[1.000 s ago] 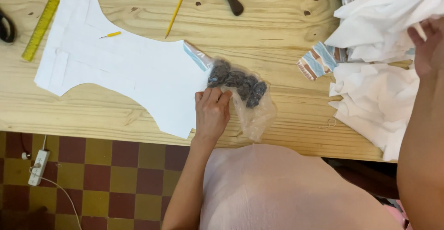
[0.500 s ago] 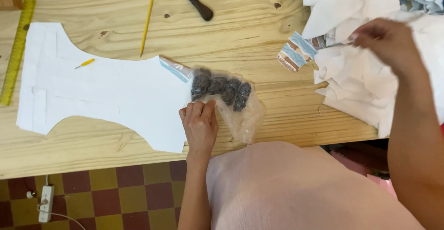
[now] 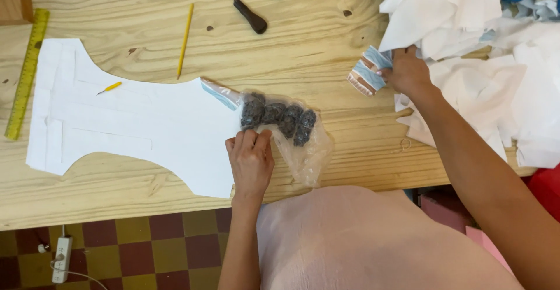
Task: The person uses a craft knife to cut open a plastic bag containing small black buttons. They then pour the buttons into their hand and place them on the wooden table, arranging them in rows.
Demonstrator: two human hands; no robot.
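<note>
Pale pine boards form the wooden worktable (image 3: 326,51), seen from above by a camera on the person's head. The left hand (image 3: 251,160) lies flat, fingers together, pressing on the near edge of a clear crinkled plastic bag (image 3: 297,144) that holds a cluster of dark grey round pieces (image 3: 279,118). The bag sits near the front edge of the table, just right of a white paper pattern piece (image 3: 134,124) shaped like a garment panel, and its striped end overlaps that pattern's tip.

The right hand (image 3: 408,71) reaches far out to the right, its fingers curled and closed around a folded strip of blue, white and brown striped fabric (image 3: 366,71) at the edge of a heap of white cloth offcuts (image 3: 484,62). The 2 hands are well apart.

On the pattern lies a small yellow-handled tool (image 3: 109,88). Beyond it rest a yellow pencil (image 3: 185,40) and a dark-handled awl (image 3: 248,13). A yellow-green ruler (image 3: 27,74) runs along the pattern's left edge. Below the table, a checked red and yellow tile floor (image 3: 134,255) shows, with a white power strip (image 3: 60,259) on it.
</note>
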